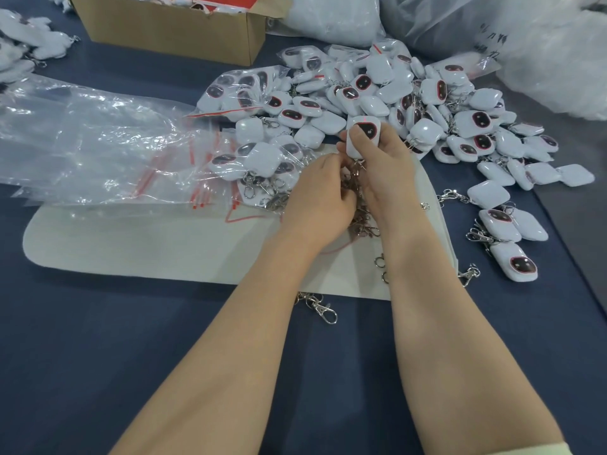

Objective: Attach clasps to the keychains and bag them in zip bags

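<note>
Over the grey mat (131, 244), right hand (386, 165) grips white keychain (363, 136) upright, long axis far-to-near, its ring (357, 167) at the near end beside left hand (318, 200), fingers curled; cannot tell what they pinch.

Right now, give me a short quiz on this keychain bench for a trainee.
1. True or false: the right hand holds a white keychain while the left hand pinches its clasp.
2. The empty zip bags lie: A, left of the keychain pile; B, right of it; C, behind it.
3. What colour are the bags' seal strips?
Key: 1 true; 2 A; 3 red.
</note>
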Available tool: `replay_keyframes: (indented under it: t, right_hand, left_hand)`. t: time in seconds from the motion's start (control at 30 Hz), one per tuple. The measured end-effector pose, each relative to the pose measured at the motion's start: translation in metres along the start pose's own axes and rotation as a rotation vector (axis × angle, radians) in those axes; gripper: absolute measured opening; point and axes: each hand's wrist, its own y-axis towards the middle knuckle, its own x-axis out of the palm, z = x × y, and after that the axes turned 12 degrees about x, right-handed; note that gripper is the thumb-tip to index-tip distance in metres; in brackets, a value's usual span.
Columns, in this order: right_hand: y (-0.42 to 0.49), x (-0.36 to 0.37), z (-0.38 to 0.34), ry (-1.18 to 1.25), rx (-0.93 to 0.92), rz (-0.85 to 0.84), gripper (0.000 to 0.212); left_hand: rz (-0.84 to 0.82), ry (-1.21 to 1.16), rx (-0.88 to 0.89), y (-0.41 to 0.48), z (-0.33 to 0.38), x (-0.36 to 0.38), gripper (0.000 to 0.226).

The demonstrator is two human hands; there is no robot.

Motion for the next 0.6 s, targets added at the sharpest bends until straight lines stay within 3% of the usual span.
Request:
replay_keyframes:
  t: [0.6]
  right_hand:
    - [0.0011, 0.0049, 0.0002, 0.068, 0.077, 0.014, 0.023]
  left_hand:
    - [0.0, -0.014, -0.004, -0.0001, 0.0011, -0.0014, 0.038]
